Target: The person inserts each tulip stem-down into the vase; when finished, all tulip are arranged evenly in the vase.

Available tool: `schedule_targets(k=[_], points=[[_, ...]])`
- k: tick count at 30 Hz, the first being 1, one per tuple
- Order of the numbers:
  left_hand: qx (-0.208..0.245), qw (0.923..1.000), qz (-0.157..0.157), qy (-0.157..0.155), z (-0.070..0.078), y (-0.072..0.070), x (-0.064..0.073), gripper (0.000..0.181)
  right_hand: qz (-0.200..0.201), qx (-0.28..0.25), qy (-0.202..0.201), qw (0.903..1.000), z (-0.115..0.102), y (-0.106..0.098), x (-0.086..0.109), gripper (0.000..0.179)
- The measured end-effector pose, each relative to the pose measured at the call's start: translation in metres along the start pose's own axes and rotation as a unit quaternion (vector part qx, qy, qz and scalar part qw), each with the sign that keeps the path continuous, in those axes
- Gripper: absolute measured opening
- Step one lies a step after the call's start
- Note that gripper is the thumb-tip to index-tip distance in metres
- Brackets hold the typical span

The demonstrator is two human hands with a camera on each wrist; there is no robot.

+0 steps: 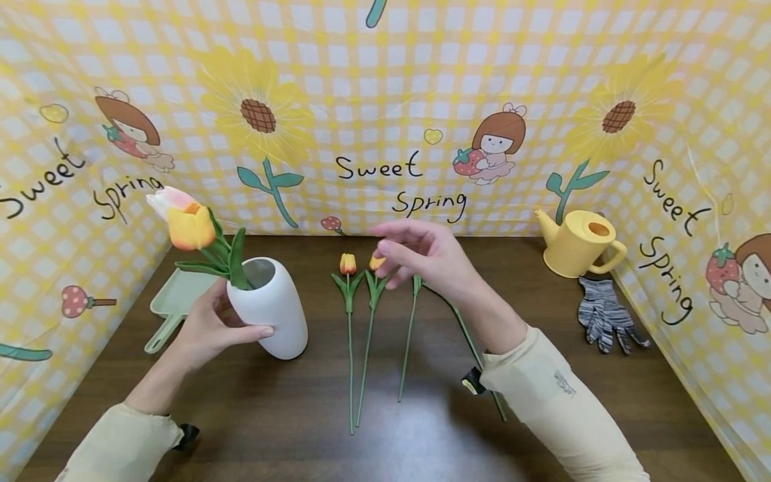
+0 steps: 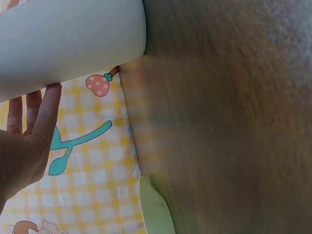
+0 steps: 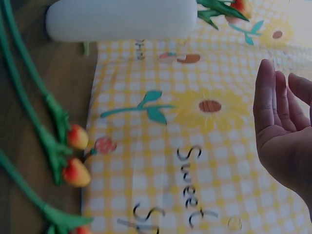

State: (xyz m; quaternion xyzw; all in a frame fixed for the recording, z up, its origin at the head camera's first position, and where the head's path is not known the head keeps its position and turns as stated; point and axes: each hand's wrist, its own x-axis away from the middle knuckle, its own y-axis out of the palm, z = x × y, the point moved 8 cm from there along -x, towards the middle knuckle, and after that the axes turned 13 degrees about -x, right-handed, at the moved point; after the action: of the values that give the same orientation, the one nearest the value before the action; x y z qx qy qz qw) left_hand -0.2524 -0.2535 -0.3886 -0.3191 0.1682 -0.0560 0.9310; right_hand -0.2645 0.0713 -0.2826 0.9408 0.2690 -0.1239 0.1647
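My left hand (image 1: 207, 328) grips a white vase (image 1: 280, 314), its thumb across the near side. The vase leans left on the table; in the left wrist view, fingertips (image 2: 48, 105) touch its wall. A yellow-orange tulip (image 1: 191, 229) and a pinkish-white tulip (image 1: 165, 201) stick out of the mouth with green leaves. Raised over the tulips on the table, my right hand (image 1: 430, 258) has loosely bent fingers and holds nothing. It hides some blossoms. Two orange-yellow tulips (image 1: 348, 264) lie left of it, and more green stems (image 1: 407, 348) lie beneath and right of it.
A pale green dustpan (image 1: 171, 294) lies left, behind the left hand. At the back right stands a yellow watering can (image 1: 575, 248), with a grey striped glove (image 1: 605, 314) in front. Checked yellow cloth (image 1: 373, 87) walls in the dark wooden table (image 1: 289, 415) at back and sides.
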Motion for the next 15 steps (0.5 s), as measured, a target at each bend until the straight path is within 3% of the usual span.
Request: schedule_targets(k=[5, 15], points=[[0.013, 0.9999, -0.005, 0.001, 0.002, 0.0, 0.001, 0.084, 0.038, 0.042, 0.042, 0.9975, 0.01, -0.028, 0.027, 0.029], [0.032, 0.9995, -0.006, 0.0, 0.002, 0.001, 0.001, 0.083, 0.079, 0.095, 0.122, 0.9849, 0.04, -0.089, 0.07, 0.04]])
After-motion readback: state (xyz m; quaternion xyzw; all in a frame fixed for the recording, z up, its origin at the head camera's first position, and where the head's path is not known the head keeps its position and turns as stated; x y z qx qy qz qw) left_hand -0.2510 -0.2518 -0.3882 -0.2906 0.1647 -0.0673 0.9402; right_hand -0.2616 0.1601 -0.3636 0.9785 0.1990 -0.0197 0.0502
